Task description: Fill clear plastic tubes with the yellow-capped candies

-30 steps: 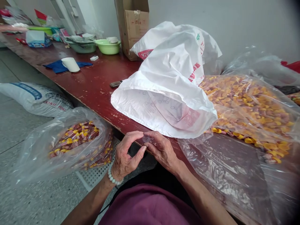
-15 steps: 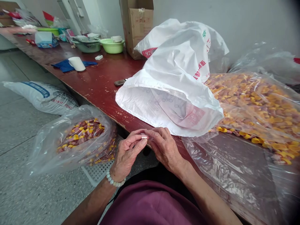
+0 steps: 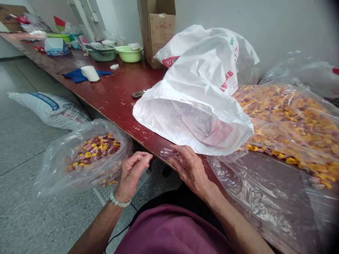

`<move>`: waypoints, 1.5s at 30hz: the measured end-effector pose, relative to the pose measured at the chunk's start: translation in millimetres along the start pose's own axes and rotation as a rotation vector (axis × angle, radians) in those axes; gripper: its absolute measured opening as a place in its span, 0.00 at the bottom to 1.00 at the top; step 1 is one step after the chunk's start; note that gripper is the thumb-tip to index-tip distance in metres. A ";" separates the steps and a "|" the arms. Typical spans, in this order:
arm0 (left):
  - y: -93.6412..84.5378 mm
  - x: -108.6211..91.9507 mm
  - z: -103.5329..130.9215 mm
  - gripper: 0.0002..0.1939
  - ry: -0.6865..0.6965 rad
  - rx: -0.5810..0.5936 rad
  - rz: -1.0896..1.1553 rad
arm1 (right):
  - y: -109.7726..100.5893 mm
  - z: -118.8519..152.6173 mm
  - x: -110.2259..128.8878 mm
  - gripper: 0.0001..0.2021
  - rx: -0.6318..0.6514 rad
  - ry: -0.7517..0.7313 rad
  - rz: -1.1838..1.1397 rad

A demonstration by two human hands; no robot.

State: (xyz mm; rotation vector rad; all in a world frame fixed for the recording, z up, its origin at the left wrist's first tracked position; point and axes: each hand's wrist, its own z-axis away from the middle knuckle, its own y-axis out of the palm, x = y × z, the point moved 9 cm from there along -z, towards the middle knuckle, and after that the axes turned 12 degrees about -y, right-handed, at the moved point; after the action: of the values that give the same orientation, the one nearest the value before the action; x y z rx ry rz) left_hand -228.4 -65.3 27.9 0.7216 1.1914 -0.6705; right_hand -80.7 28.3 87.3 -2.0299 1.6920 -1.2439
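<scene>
Between the thumb and fingers of my right hand (image 3: 189,165) is a small clear plastic tube (image 3: 167,152), its end pointing left, just over the table edge. My left hand (image 3: 135,173), with a bead bracelet at the wrist, is held apart to the left. Its fingertips are pinched together; whatever they may hold is too small to make out. Beyond my right hand lies a white woven sack (image 3: 196,88) with its mouth open toward me. Left of my left hand, an open clear bag (image 3: 58,176) is full of small tubes with yellow ends (image 3: 97,148).
The dark red table (image 3: 111,95) runs away to the left. On its right lies a big clear bag of yellow-ended pieces (image 3: 293,116). Further back are a cardboard box (image 3: 161,35), a green basin (image 3: 129,54) and a white mug (image 3: 90,73). A filled sack (image 3: 50,109) lies on the floor.
My left hand has come away from the clear tube and moved left and down. My right hand keeps the tube, which now shows more fully.
</scene>
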 end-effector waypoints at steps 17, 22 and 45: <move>57.3 20.3 9.9 0.11 -0.272 0.265 0.235 | 19.2 13.2 -2.7 0.21 0.041 0.240 -0.455; 65.9 21.2 17.8 0.12 -0.340 0.379 0.156 | 24.0 17.8 -12.3 0.13 0.014 0.402 -0.725; 72.8 23.9 17.9 0.13 -0.287 0.357 0.093 | 36.4 18.8 -40.6 0.13 -0.092 0.641 -0.932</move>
State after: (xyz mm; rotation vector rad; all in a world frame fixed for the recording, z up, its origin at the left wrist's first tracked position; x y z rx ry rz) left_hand -155.4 -37.4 18.8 0.9373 0.7772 -0.8880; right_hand -92.0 46.8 33.9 -2.8012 0.9129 -2.3177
